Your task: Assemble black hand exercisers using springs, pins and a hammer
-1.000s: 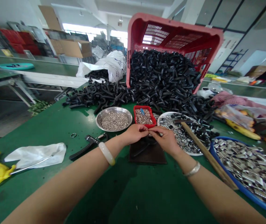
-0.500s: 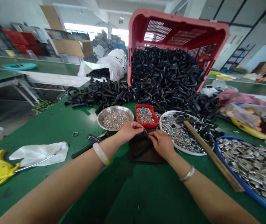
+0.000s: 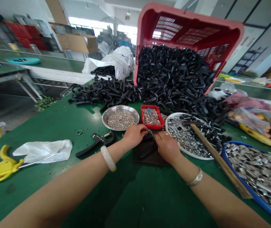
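Over a dark brown pad (image 3: 154, 160), my left hand (image 3: 135, 135) and my right hand (image 3: 167, 147) are close together, fingers closed around a small metal piece (image 3: 151, 133) at the top of a black handle (image 3: 147, 151). The handle lies on the pad. Exactly which fingers touch the metal piece is hard to tell. Just beyond the hands stand a red tray (image 3: 162, 122) of small pins and a metal bowl (image 3: 104, 116) of small parts. A black clamp-like piece with a spring (image 3: 94, 144) lies left of my left wrist.
A white dish (image 3: 185, 155) of screws, a wooden-handled hammer (image 3: 221, 161) and a blue basin (image 3: 251, 190) are at right. Behind rise black handles (image 3: 173, 72) and a tipped red crate (image 3: 237, 28). A yellow tool (image 3: 2, 169) lies left.
The view has shifted slightly. My right hand has turned more palm-down and its fingers have moved in around the metal piece, and the handle's top end sits between the hands.
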Tool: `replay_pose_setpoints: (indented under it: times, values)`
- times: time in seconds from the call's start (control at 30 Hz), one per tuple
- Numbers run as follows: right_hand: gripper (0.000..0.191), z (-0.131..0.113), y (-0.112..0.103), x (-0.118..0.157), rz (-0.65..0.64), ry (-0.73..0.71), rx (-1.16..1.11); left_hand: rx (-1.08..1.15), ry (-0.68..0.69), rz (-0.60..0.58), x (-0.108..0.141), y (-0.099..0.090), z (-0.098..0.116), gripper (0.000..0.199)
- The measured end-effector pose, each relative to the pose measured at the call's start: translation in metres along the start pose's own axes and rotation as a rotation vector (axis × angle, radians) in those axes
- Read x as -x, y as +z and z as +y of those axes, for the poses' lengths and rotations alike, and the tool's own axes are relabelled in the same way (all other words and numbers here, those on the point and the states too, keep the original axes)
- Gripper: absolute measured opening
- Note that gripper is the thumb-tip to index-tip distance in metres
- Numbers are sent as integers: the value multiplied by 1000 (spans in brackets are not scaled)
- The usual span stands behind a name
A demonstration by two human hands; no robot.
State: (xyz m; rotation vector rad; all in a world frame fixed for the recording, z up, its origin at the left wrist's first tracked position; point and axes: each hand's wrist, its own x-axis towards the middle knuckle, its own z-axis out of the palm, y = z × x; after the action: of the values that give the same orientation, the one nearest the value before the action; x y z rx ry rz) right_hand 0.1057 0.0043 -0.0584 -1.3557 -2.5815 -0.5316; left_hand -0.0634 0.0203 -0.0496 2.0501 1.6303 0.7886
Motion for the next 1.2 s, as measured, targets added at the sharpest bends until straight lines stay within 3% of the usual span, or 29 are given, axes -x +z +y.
replay_pose_setpoints:
  times: [0.23,0.4,0.57,0.83,1.2]
  values:
    - [22,2,0,-2,-1,-136,32,-370,144,-2,6,5,9,20]
    - [24,8,5,4,12,-61,-131,-398,160,-44,4,9,9,20]
    - [31,17,8,19,65,-111,-348,-359,170,-56,-1,11,8,16]
    - [32,24,20,39,152,-40,-586,-395,447,-13,-6,23,15,27]
    - [32,25,22,41,198,-34,-669,-595,650,-81,-11,11,13,43]
